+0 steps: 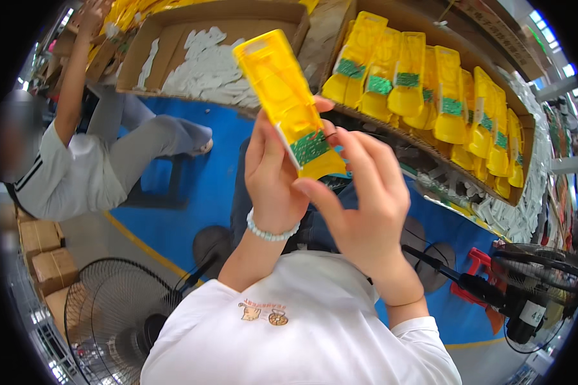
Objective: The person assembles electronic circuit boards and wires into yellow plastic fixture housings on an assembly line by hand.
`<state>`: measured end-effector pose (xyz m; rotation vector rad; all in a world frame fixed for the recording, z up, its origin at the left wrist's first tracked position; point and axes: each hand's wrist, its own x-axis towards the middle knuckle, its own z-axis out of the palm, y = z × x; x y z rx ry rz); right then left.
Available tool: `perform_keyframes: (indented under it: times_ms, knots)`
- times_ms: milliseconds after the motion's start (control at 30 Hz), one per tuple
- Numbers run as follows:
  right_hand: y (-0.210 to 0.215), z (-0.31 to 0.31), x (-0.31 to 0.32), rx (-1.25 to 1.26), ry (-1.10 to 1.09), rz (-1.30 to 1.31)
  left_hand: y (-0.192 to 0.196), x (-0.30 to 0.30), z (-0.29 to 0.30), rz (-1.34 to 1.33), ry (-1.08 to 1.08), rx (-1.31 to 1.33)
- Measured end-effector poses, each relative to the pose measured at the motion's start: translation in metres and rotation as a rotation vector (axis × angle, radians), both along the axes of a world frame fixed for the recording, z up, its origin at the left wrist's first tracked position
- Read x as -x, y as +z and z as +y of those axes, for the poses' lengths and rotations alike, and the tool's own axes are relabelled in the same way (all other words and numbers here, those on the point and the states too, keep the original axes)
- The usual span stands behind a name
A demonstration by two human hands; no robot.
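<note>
My left hand (271, 170) is closed around a long yellow plastic housing (279, 83), held tilted in front of me with its hollow side showing. A green circuit board (309, 147) sits in the housing's lower part, with thin wires at its right edge. My right hand (369, 199) is at the housing's lower end, its thumb and forefinger spread apart. The thumb tip is by the bottom corner, and the forefinger is near a short black wire (331, 135). Whether those fingertips press on anything is hard to make out.
A cardboard box (135, 67) of white plastic pieces (205, 70) is at the far left. At right, another box (424, 146) holds several yellow housings (408, 70) with green boards. Fans (119, 314) stand on both sides. A co-worker (77, 160) sits at left.
</note>
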<state>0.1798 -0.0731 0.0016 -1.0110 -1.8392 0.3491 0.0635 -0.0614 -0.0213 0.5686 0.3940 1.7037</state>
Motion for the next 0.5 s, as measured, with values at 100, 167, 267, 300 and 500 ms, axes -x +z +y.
perform_keyframes:
  times_ms: [100,167,267,300,500]
  knots:
    - [0.002,0.003,0.004,-0.002,-0.016,-0.015,-0.012,-0.001,-0.003,0.210,0.104,-0.118]
    - [-0.004,0.003,-0.002,-0.025,0.046,-0.022,-0.015,-0.006,-0.006,0.242,0.155,-0.095]
    - [-0.007,-0.001,-0.010,0.013,0.028,-0.030,-0.015,-0.011,-0.010,0.294,0.093,-0.061]
    - [-0.006,0.001,-0.016,0.043,0.015,-0.030,-0.014,-0.013,-0.009,0.293,0.030,-0.013]
    - [0.010,0.024,-0.049,-0.040,-0.365,-0.022,-0.021,-0.018,-0.001,0.410,-0.009,-0.081]
